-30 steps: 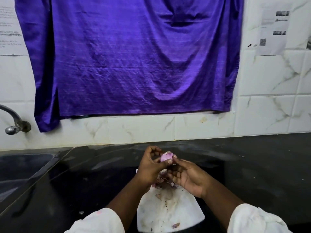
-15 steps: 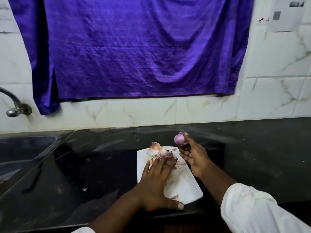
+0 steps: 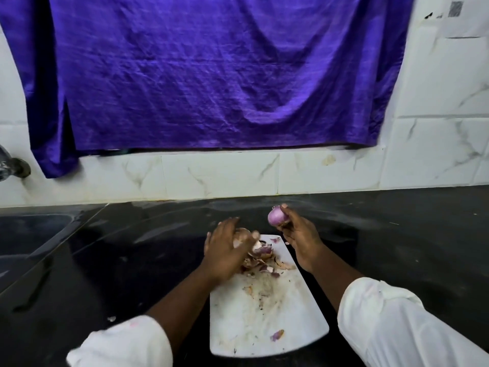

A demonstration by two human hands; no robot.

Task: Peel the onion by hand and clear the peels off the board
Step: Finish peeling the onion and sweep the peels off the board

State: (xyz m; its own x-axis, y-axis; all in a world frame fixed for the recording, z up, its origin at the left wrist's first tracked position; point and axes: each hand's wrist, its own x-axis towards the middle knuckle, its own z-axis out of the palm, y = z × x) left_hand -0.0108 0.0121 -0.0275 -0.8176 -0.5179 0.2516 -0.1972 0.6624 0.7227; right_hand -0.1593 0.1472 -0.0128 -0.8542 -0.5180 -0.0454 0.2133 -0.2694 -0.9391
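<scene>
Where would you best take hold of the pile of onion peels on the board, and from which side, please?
Cup the whole peel pile from its left edge, where the left hand is, scooping low along the white board. The peels are thin, loose flakes lying flat, so a pinch would likely lift only some. The right hand holds the onion.

A black, glossy counter (image 3: 397, 234) runs along the tiled wall (image 3: 225, 176), with a sink (image 3: 31, 234) sunk into its left end. A white cutting board (image 3: 291, 311) lies flat on it near the front edge, its long side pointing away from the person. One small pale scrap (image 3: 111, 318) sits on the counter left of the board, apart from it.
</scene>
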